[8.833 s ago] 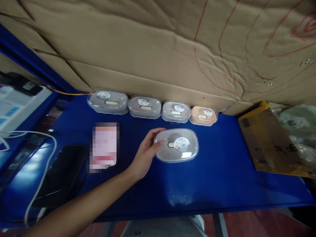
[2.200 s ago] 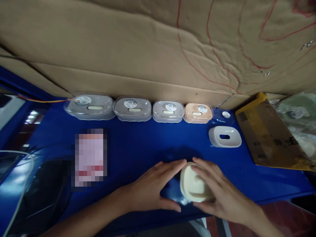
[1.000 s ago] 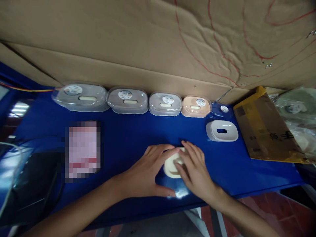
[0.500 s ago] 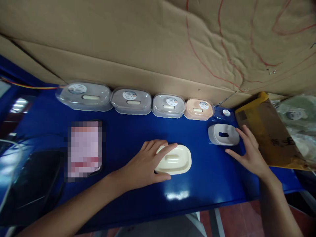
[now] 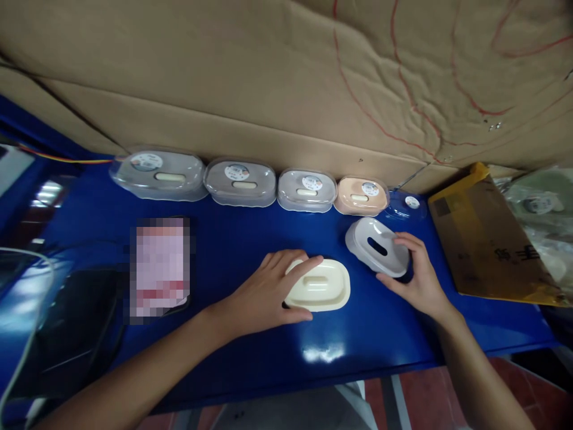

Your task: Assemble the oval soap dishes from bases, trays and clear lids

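Observation:
On the blue table, a cream oval plastic piece (image 5: pixel 331 286) with a raised ridge in its middle lies flat. My left hand (image 5: pixel 280 289) rests around its left end, thumb on the near edge and fingers over the far edge. To the right, my right hand (image 5: pixel 418 278) grips the right end of a light grey oval case (image 5: pixel 358 236) with a dark slot in its top. The case is tilted, its left end raised, and hangs just off the table or barely touches it; I cannot tell which.
Along the cardboard wall stand several lidded cases, grey ones (image 5: pixel 242 185) and a peach one (image 5: pixel 360 197), beside a clear lid (image 5: pixel 405 206). A cardboard box (image 5: pixel 492 239) with plastic-bagged pieces is at right. A blurred-out phone-like object (image 5: pixel 161 263) lies left, near a black item (image 5: pixel 76 328).
My right hand has closed on the grey case and brought it left, turning and tilting it toward the cream piece. My left hand stays on the cream piece.

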A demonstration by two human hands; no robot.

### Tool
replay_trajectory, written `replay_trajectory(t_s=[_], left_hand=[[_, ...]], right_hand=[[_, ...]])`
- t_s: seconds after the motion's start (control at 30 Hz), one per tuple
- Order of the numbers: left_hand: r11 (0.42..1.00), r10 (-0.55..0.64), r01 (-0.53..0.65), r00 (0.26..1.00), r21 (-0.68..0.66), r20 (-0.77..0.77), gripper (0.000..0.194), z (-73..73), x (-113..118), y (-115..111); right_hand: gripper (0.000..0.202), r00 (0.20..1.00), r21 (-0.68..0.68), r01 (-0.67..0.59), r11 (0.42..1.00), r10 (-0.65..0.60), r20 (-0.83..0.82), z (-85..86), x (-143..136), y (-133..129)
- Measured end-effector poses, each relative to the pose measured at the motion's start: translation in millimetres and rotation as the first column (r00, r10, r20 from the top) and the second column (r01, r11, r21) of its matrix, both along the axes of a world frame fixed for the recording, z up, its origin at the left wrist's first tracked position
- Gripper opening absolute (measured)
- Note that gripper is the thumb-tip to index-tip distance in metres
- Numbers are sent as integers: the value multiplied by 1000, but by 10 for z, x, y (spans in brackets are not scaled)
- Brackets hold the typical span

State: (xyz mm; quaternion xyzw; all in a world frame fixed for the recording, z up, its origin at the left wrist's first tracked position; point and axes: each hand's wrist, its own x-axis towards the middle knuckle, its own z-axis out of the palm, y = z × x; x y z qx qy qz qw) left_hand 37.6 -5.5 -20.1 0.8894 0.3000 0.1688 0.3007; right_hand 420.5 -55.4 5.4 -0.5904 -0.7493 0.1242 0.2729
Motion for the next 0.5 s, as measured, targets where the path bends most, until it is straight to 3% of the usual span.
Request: replay_trajectory(t_s=[0.1, 0.23, 0.33, 0.5], left_hand=[[998, 28, -25, 998, -55, 55, 135, -10, -1, 18], [991, 60, -49, 995, -128, 85, 154, 1, -22, 45], [987, 45, -32, 996, -157, 80, 155, 28, -34, 49], [984, 28, -9, 995, -177, 101, 154, 28, -46, 42]], right_hand=[[75, 982, -53, -180, 982, 176, -75, 164, -280, -15], [72, 925, -139, -379, 915, 370, -85, 276, -618, 9], [70, 898, -177, -441, 880, 432, -87, 205, -771, 30], [69, 893, -209, -449, 869, 444, -74, 28, -853, -18]])
